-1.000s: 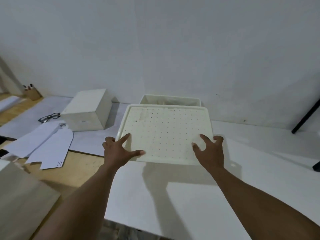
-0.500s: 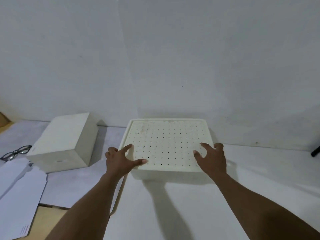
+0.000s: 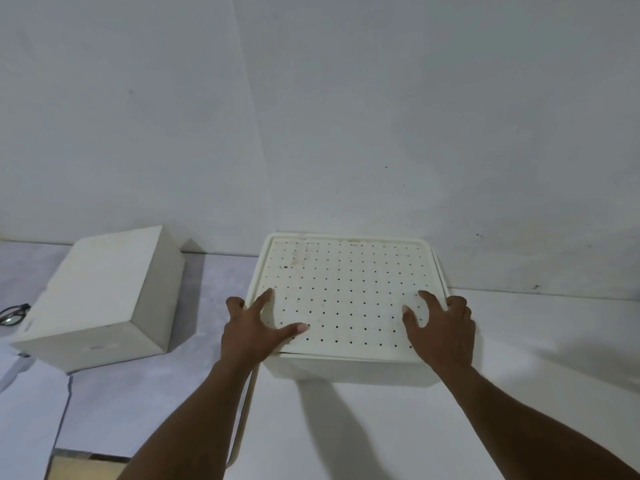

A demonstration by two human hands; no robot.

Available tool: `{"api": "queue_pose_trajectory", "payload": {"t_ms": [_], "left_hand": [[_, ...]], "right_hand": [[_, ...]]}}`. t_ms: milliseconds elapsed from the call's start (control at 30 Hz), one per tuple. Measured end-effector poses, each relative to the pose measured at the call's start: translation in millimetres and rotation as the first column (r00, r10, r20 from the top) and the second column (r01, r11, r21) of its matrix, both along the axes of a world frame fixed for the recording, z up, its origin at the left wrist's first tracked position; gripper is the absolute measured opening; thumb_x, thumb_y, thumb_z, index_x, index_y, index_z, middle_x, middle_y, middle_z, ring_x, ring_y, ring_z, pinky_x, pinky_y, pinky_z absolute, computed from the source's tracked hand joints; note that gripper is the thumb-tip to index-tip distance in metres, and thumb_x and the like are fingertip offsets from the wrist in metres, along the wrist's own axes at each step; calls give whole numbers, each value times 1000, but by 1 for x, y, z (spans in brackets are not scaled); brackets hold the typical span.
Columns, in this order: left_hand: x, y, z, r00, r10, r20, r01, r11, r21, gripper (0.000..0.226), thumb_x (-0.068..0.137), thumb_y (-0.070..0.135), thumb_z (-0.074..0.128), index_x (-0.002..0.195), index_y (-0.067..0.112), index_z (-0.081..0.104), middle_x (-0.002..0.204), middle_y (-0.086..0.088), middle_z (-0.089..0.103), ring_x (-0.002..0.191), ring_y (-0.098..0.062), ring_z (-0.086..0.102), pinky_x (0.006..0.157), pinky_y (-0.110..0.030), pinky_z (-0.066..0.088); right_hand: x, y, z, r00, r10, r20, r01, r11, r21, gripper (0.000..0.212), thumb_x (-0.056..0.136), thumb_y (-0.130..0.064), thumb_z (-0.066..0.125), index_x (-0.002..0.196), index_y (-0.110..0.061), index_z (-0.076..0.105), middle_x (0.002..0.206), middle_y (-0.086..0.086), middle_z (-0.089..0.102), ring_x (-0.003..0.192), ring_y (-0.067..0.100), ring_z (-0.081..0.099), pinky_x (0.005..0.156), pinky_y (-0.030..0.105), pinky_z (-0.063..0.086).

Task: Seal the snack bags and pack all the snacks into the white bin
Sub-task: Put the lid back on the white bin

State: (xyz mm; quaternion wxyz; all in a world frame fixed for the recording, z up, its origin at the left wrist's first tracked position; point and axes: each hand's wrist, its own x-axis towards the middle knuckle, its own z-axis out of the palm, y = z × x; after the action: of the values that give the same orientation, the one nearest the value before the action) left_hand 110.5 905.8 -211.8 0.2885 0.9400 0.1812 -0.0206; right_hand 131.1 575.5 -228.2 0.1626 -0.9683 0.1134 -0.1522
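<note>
The white bin (image 3: 353,370) stands on the white table against the wall. A white lid (image 3: 346,292) with a grid of small holes lies on top of the bin and hides the inside. My left hand (image 3: 254,332) grips the lid's near left corner, fingers spread on top. My right hand (image 3: 441,329) grips the near right corner the same way. No snacks or snack bags are in sight.
A white closed box (image 3: 97,299) stands to the left of the bin. Black glasses (image 3: 14,313) lie at the far left edge. Paper sheets (image 3: 31,410) cover the table's left part. The grey wall (image 3: 346,116) rises just behind the bin.
Both hands carried the lid forward and lowered it onto the bin, which was open behind it a second ago. The view has moved closer and tilted up.
</note>
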Motion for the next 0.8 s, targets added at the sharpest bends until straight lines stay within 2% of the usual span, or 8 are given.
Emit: {"api": "queue_pose_trajectory", "payload": {"t_ms": [200,600,733,800], "left_hand": [[-5,-19,4,999,-44,-8,44,999,-14,129,34,103,57,147,45,36,129,0,24,112,-33,60,95,-43,54],[-5,-16,-6,996,-86,-14,87,996,32,124,41,103,54,148,45,30,127,-1,23,110,-30,60,88,-42,56],[-7,-16,-12,990,-120,-75,125,990,62,124,47,102,51,151,41,24,129,-5,24,112,-34,58,88,-44,57],[-7,-18,-14,985,-140,-103,149,985,86,122,52,101,47,152,39,19,132,-8,24,119,-35,52,89,-46,55]], "right_hand": [[0,-19,7,999,-31,-11,31,999,-37,49,83,-52,66,124,-26,67,110,17,54,101,37,57,86,46,47],[-11,-13,-7,993,-12,-121,6,999,-50,54,93,-45,57,138,-16,54,129,26,48,112,43,52,87,48,49],[-13,-18,-8,987,-8,-161,-5,997,-81,55,94,-47,53,138,-13,53,131,24,48,114,41,52,88,46,48],[-15,-19,-9,989,-14,-147,2,997,-77,55,94,-46,53,137,-11,54,130,25,49,114,42,52,87,47,48]]}}
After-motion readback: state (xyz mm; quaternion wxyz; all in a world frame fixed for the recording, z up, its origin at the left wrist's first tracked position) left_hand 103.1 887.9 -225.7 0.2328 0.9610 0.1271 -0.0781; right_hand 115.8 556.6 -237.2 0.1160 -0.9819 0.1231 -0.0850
